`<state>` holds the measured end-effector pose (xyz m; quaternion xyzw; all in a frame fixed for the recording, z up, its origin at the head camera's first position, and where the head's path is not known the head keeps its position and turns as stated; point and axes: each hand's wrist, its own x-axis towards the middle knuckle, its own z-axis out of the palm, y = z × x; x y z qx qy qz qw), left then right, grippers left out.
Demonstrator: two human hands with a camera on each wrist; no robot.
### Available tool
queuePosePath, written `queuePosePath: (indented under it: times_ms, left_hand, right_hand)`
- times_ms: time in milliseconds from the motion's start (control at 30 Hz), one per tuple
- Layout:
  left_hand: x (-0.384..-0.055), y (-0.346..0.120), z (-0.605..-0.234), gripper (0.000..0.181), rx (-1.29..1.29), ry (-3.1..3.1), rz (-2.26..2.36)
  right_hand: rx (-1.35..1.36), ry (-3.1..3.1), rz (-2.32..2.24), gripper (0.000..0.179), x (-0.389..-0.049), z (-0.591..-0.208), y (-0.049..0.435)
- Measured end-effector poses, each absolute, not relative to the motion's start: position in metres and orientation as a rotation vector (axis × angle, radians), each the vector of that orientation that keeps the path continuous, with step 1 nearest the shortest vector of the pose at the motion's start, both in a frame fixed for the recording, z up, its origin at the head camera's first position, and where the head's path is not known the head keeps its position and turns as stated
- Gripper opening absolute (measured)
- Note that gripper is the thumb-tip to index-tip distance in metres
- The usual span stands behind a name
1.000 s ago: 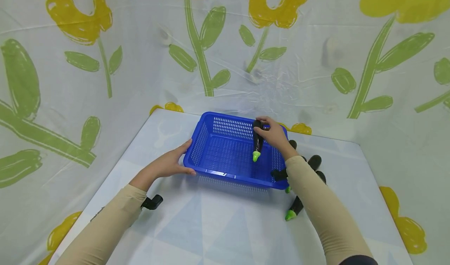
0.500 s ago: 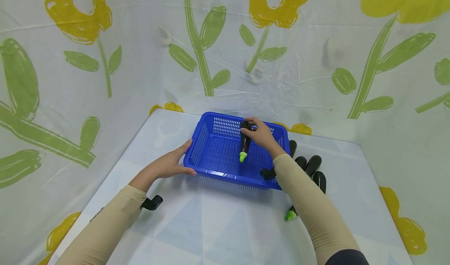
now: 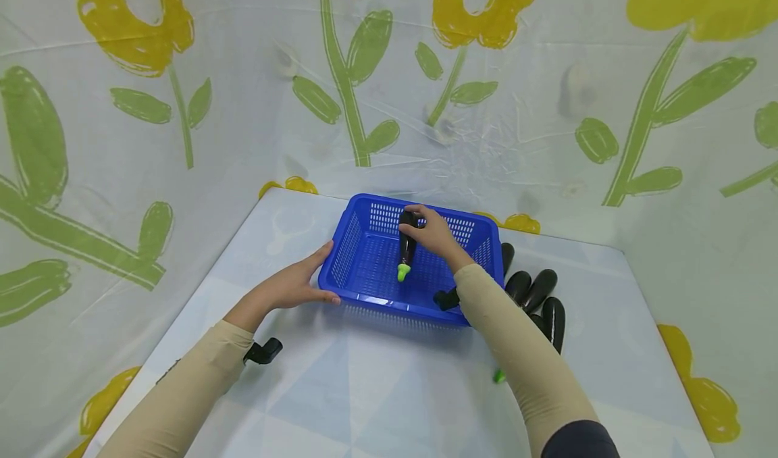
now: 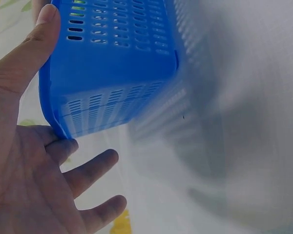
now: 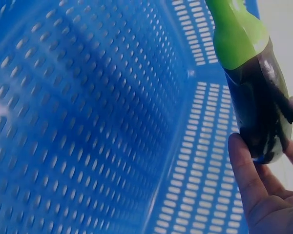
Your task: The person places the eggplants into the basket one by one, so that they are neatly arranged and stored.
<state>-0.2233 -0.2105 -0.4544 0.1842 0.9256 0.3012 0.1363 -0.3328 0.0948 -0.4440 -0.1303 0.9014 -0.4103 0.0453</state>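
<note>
My right hand (image 3: 431, 234) pinches a dark eggplant (image 3: 406, 250) by its rounded end, over the left-middle of the blue plastic basket (image 3: 389, 301). The eggplant's bright green stem end points down toward me. In the right wrist view, fingers and thumb hold the eggplant (image 5: 259, 102) beside the slotted basket wall (image 5: 195, 161). At the basket's left end my left hand (image 3: 294, 284) holds the rim near the front corner. The left wrist view shows the left hand's thumb and a bent finger on the rim of the basket (image 4: 112, 63), the other fingers spread.
Several more eggplants (image 3: 539, 290) lie on the white table (image 3: 340, 390) right of the basket, partly hidden by the right sleeve (image 3: 516, 343). A green stem end (image 3: 500, 376) shows beside that sleeve. A flower-print sheet (image 3: 516, 154) hangs behind the table.
My right hand has carried the eggplant leftward over the basket, from its right side to left of the middle. The left hand stays on the rim. More of the eggplants at right have come into view.
</note>
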Motion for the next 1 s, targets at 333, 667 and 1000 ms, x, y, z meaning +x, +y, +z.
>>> queuePosePath:
  times_ms: [333, 667, 1000]
  left_hand:
    - [-0.222, -0.211, -0.453, 0.117, 0.523, 2.675, 0.869]
    - [-0.221, -0.209, -0.452, 0.119, 0.511, 2.679, 0.878]
    - [-0.219, -0.208, -0.453, 0.114, 0.500, 2.669, 0.905]
  right_hand:
    - [-0.431, 2.708, -1.256, 0.055, -0.339, -0.454, 0.073]
    - [-0.430, 2.682, -1.212, 0.053, -0.342, -0.460, 0.057]
    - [-0.387, 2.664, -1.167, 0.054, -0.348, -0.472, 0.041]
